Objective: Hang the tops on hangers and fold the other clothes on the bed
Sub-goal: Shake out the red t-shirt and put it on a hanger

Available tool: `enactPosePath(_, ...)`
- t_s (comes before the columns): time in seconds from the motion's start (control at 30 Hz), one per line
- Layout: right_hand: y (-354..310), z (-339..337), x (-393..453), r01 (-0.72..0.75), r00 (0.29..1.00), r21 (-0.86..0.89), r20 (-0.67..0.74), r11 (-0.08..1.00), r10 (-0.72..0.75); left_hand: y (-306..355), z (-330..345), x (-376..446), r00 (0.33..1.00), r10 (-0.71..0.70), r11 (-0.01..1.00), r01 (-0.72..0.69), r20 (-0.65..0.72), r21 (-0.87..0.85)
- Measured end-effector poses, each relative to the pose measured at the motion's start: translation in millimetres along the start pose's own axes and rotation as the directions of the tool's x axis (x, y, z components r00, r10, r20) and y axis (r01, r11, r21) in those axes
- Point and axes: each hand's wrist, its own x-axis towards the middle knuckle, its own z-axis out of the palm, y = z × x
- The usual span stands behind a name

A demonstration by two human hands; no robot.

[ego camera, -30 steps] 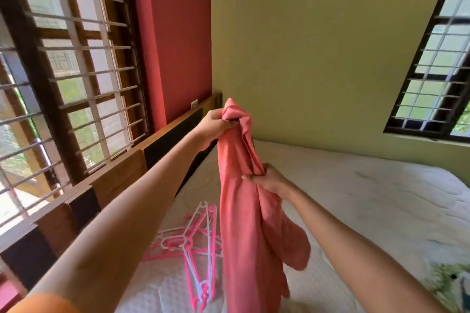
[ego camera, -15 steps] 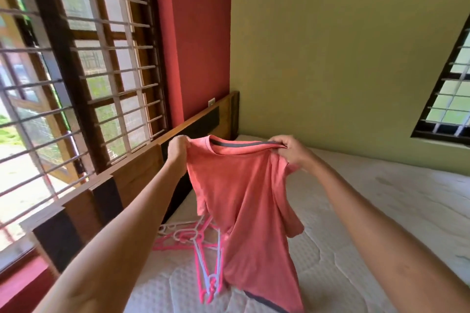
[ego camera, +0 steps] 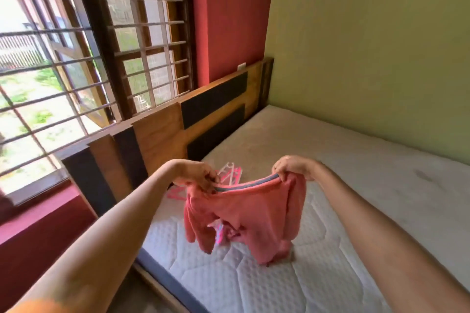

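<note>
Both hands pinch the pink T-shirt (ego camera: 251, 213) by its neck — left hand (ego camera: 197, 175) one side, right hand (ego camera: 292, 168) the other — low over the bed (ego camera: 356, 198), and its tail could snag the pink hangers (ego camera: 229, 175) lying behind it.

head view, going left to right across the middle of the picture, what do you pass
barred window → wooden headboard → left hand → pink and white hangers → right hand → white mattress. Both hands hold the pink t-shirt up by its collar.
</note>
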Motion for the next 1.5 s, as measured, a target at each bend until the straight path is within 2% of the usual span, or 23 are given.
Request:
enactPosePath(0.03,6,13,8,-0.047,0.998,0.002,0.048,0.999,0.047,-19,5,5,0.994,-0.094,0.996,0.094,0.05,0.008)
enactPosePath(0.1,12,34,25,-0.078,0.997,-0.015,0.025,0.997,0.079,-43,8,22,0.973,-0.227,0.964,0.229,-0.031,0.136)
enactPosePath(0.17,23,52,49,-0.053,0.997,-0.08,-0.056,0.995,0.049,-55,13,38,0.945,-0.247,0.932,0.291,-0.213,0.214)
enactPosePath(0.2,30,64,64,-0.079,0.995,-0.132,-0.064,0.988,0.071,-61,15,47,0.93,-0.261,0.919,0.322,-0.26,0.229)
enactPosePath(0.3,56,101,106,-0.224,0.966,-0.229,0.08,0.947,0.248,-88,24,79,0.903,-0.263,0.891,0.362,-0.339,0.275)
enactPosePath(0.33,60,111,116,-0.256,0.95,-0.262,0.108,0.93,0.292,-98,30,88,0.89,-0.281,0.905,0.37,-0.358,0.209)
enactPosePath(0.37,63,121,128,-0.275,0.943,-0.283,0.108,0.919,0.316,-115,34,98,0.886,-0.311,0.932,0.354,-0.344,0.071)
enactPosePath(0.43,62,138,155,-0.267,0.953,-0.311,0.058,0.912,0.299,-145,39,116,0.859,-0.395,0.915,0.335,-0.326,-0.225)
enactPosePath(0.47,64,146,168,-0.261,0.949,-0.368,0.074,0.893,0.307,-161,38,125,0.841,-0.409,0.909,0.339,-0.354,-0.244)
enactPosePath(0.5,62,154,180,-0.246,0.924,-0.458,0.155,0.854,0.349,-173,36,130,0.825,-0.426,0.901,0.35,-0.371,-0.257)
enactPosePath(0.57,56,174,210,-0.235,0.793,-0.588,0.345,0.774,0.503,-201,30,144,0.816,-0.444,0.885,0.337,-0.37,-0.321)
enactPosePath(0.6,53,186,225,-0.271,0.757,-0.583,0.362,0.766,0.544,-215,28,152,0.818,-0.446,0.884,0.341,-0.363,-0.32)
enactPosePath(0.63,51,195,240,-0.29,0.77,-0.543,0.356,0.788,0.529,-226,26,157,0.818,-0.451,0.884,0.352,-0.356,-0.309)
enactPosePath(0.7,46,211,273,-0.252,0.894,-0.475,0.219,0.843,0.39,-241,22,167,0.821,-0.473,0.872,0.384,-0.321,-0.304)
enactPosePath(0.73,44,218,288,-0.27,0.937,-0.414,0.097,0.87,0.337,-246,19,172,0.822,-0.474,0.87,0.381,-0.317,-0.312)
enactPosePath(0.77,44,228,304,-0.311,0.944,-0.346,-0.006,0.885,0.33,-256,18,179,0.816,-0.48,0.864,0.376,-0.321,-0.336)
enactPosePath(0.83,48,244,326,-0.368,0.93,-0.265,-0.114,0.891,0.35,-266,17,188,0.804,-0.484,0.857,0.356,-0.346,-0.372)
enactPosePath(0.93,53,266,351,-0.376,0.927,-0.281,-0.131,0.883,0.352,-281,19,203,0.798,-0.489,0.85,0.345,-0.352,-0.397)
enactPosePath(1.03,61,279,364,-0.412,0.908,-0.275,-0.207,0.869,0.365,-289,21,208,0.786,-0.51,0.827,0.336,-0.351,-0.45)
enactPosePath(1.17,63,275,360,-0.448,0.886,-0.197,-0.23,0.872,0.404,-283,17,203,0.791,-0.508,0.816,0.315,-0.341,-0.484)
enactPosePath(1.37,43,227,321,-0.422,0.843,0.086,-0.329,0.903,0.425,-215,7,207,0.814,-0.393,0.842,0.131,-0.429,-0.524)
enactPosePath(1.5,24,185,285,-0.314,0.85,0.09,-0.417,0.945,0.322,-153,-9,210,0.846,-0.238,0.94,0.077,-0.478,-0.331)
